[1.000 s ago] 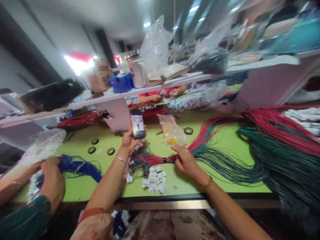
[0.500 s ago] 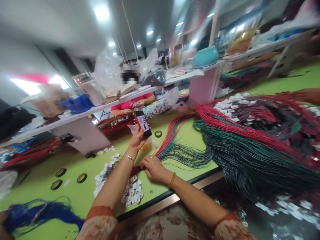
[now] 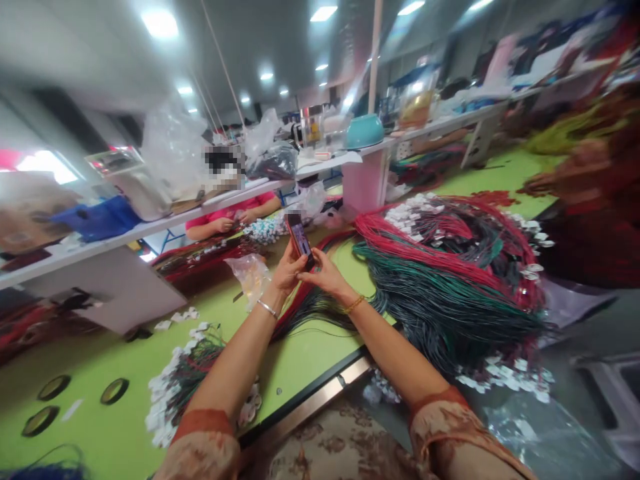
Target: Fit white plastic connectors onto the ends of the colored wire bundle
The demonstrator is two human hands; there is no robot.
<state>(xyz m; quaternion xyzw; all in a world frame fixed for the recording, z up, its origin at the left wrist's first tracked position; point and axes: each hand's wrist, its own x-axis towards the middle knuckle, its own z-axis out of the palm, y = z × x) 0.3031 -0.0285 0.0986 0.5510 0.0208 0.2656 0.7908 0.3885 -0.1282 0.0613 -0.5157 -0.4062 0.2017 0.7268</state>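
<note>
A dark smartphone (image 3: 301, 240) with a lit screen is held up over the table, its top tilted away from me. My left hand (image 3: 285, 273) is wrapped round its lower left side. My right hand (image 3: 327, 275) closes on its lower right edge, with the thumb by the screen; its other fingers are partly hidden. Below both hands runs a bundle of dark and red wires (image 3: 320, 303). Left of my forearm lie wire ends with white connectors (image 3: 167, 387). To the right spreads a large heap of red, green and dark wires (image 3: 425, 277).
Rolls of tape (image 3: 115, 391) lie at the left on the green table (image 3: 310, 360). A clear plastic bag (image 3: 250, 277) sits beyond my left hand. Across the table, a person in a pink top (image 3: 260, 203) handles wires. A raised shelf (image 3: 165, 223) carries a turquoise bowl (image 3: 365, 130).
My right hand has left the wire bundle on the table and come up to the smartphone. My left hand still holds the phone. The camera view has swung to the right.
</note>
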